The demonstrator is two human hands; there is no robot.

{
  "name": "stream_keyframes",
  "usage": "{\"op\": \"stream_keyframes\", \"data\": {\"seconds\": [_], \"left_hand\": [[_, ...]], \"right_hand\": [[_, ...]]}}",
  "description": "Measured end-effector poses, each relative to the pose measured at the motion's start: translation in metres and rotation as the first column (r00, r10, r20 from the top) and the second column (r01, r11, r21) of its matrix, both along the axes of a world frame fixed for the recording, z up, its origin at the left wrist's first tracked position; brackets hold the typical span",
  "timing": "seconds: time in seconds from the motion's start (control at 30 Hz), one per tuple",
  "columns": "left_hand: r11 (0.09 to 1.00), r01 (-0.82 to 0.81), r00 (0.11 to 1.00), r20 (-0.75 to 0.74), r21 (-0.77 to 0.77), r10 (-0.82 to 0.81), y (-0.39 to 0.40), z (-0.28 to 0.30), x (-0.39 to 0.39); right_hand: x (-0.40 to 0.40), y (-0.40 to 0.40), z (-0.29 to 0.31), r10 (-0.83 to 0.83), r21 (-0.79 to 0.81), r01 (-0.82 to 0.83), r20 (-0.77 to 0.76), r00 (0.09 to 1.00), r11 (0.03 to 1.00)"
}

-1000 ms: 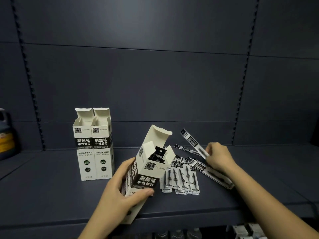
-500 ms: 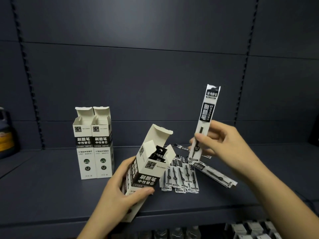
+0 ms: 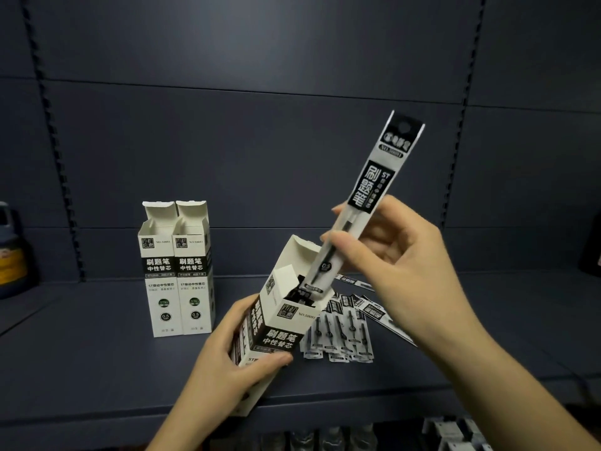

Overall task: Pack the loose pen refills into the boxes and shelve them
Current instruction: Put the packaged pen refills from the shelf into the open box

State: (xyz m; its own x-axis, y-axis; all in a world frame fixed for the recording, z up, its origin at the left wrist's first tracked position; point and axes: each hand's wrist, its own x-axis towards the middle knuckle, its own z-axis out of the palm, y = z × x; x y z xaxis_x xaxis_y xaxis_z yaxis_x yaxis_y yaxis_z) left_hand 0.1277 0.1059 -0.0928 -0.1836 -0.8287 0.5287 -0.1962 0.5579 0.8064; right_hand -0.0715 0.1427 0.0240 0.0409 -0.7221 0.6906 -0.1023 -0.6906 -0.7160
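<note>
My left hand [image 3: 224, 369] grips a white and black refill box [image 3: 283, 323], tilted with its open top toward the right; dark refill packs show inside. My right hand [image 3: 400, 265] pinches one long packaged pen refill [image 3: 374, 190], held slanted with its lower end at the box's mouth. Several loose refill packs [image 3: 338, 333] lie on the dark shelf [image 3: 97, 369] just right of the box, and more loose packs [image 3: 377, 310] stretch off under my right wrist.
Two more white boxes [image 3: 177, 275] stand upright side by side at the left with their top flaps open. A dark bottle with an orange label [image 3: 9, 252] stands at the far left edge. Small packaged goods [image 3: 455, 434] show on the shelf below.
My right hand picked one refill pack off the shelf, raised it upright, then carried it left and down until its lower end reached the open box. My left hand kept holding the box.
</note>
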Motion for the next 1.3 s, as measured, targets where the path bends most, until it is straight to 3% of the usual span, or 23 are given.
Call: {"op": "stream_keyframes", "data": {"seconds": [0.47, 1.0, 1.17, 1.3], "left_hand": [[1.000, -0.014, 1.000, 0.006, 0.004, 0.014, 0.001, 0.001, 0.000], [1.000, -0.012, 1.000, -0.019, 0.000, 0.012, 0.000, 0.001, 0.000], [1.000, 0.007, 1.000, -0.011, -0.003, -0.007, 0.000, 0.000, 0.000], [1.000, 0.025, 1.000, -0.015, -0.005, -0.025, -0.001, 0.001, 0.001]], "right_hand": [[0.006, -0.015, -0.020, -0.127, -0.011, 0.128, -0.264, 0.956, 0.992], [0.011, -0.018, -0.023, -0.153, 0.023, 0.168, -0.310, 0.938, 0.986], [0.013, -0.020, -0.029, -0.183, -0.003, 0.210, -0.505, 0.843, 0.978], [0.011, -0.017, -0.029, -0.163, 0.013, 0.209, -0.578, 0.800, 0.978]]}}
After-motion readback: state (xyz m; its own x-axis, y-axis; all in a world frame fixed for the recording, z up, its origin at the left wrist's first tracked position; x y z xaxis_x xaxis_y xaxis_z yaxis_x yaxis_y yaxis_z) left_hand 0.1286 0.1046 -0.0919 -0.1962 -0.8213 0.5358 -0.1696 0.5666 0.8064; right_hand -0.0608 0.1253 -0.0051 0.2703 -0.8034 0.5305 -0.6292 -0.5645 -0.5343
